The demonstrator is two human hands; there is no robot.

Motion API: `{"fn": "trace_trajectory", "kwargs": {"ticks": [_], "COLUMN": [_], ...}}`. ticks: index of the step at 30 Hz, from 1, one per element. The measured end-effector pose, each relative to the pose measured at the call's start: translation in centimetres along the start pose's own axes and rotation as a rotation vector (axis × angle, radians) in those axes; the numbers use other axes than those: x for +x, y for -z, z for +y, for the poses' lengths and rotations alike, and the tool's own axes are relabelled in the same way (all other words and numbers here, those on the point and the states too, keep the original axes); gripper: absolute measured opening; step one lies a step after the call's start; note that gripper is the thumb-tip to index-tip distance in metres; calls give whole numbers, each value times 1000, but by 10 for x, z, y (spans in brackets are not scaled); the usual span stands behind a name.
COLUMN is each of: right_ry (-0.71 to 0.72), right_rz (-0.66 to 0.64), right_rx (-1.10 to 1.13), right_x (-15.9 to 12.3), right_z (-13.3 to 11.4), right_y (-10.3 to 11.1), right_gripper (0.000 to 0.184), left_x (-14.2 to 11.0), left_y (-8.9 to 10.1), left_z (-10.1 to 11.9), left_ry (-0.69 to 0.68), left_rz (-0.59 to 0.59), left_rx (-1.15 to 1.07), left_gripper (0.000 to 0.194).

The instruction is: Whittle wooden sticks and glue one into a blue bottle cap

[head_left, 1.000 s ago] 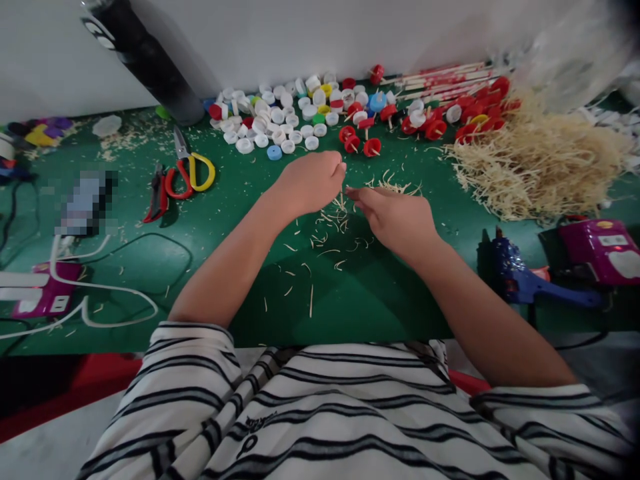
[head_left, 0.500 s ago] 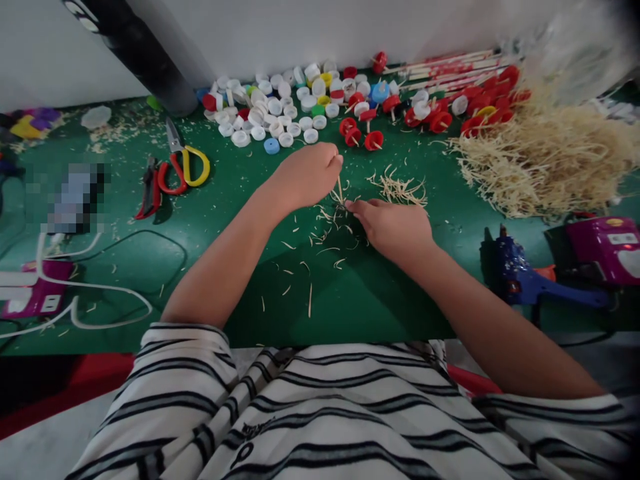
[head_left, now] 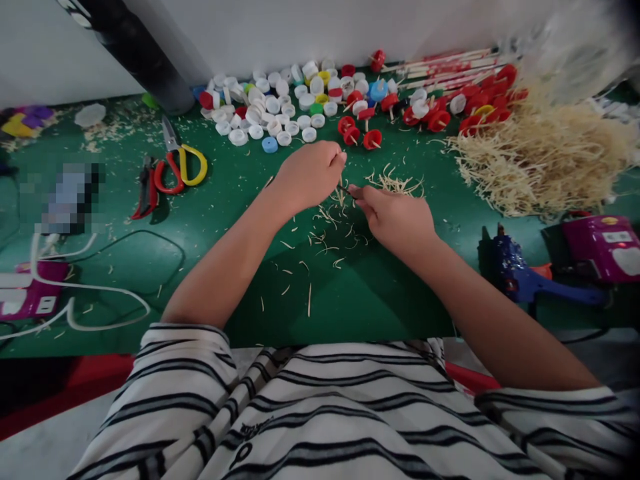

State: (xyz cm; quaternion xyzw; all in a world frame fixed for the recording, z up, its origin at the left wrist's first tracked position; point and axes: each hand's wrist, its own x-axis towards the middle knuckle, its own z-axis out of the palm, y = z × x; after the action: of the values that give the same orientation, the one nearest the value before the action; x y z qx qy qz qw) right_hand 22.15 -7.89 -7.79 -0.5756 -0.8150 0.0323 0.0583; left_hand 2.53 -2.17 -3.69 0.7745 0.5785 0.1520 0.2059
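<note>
My left hand point(head_left: 314, 175) is closed in a fist around a thin pale wooden stick point(head_left: 341, 181), which points down out of it toward the table. Part of the stick also shows behind the wrist. Opposite it, my right hand point(head_left: 400, 221) pinches a small dark blade point(head_left: 345, 191), held against or very close to the stick; exact contact is too small to tell. Curled wood shavings point(head_left: 327, 215) lie scattered below both hands. A small heap of shavings point(head_left: 395, 181) sits just behind my right hand.
Bottle caps point(head_left: 270, 110) and red caps on sticks point(head_left: 373, 139) line the wall. Scissors point(head_left: 186, 163) and red-handled pliers point(head_left: 147, 190) lie left, near a phone point(head_left: 70, 197) with white cables. Right are a large shavings pile point(head_left: 540, 160), a blue glue gun point(head_left: 525, 270) and a purple box point(head_left: 603, 247).
My right hand has moved slightly up and the blade sits higher along the stick, closer to my left fist. My left hand has barely moved. The view has shifted slightly.
</note>
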Motion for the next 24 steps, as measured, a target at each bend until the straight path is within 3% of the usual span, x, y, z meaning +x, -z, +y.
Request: {"fn": "trace_trajectory", "kwargs": {"ticks": [9, 24], "right_ry": [49, -5], "right_rz": [-105, -64], "right_rx": [-102, 43], "right_x": [-9, -3], "right_z": [-1, 6], "right_y": [-7, 1], "right_gripper": [50, 44], "left_x": [-2, -3], "left_y": [2, 4], "left_z": [-2, 0], "left_ry": [28, 18], "left_rz": [-7, -13], "left_rx": [-16, -20], "left_gripper": [38, 41]}}
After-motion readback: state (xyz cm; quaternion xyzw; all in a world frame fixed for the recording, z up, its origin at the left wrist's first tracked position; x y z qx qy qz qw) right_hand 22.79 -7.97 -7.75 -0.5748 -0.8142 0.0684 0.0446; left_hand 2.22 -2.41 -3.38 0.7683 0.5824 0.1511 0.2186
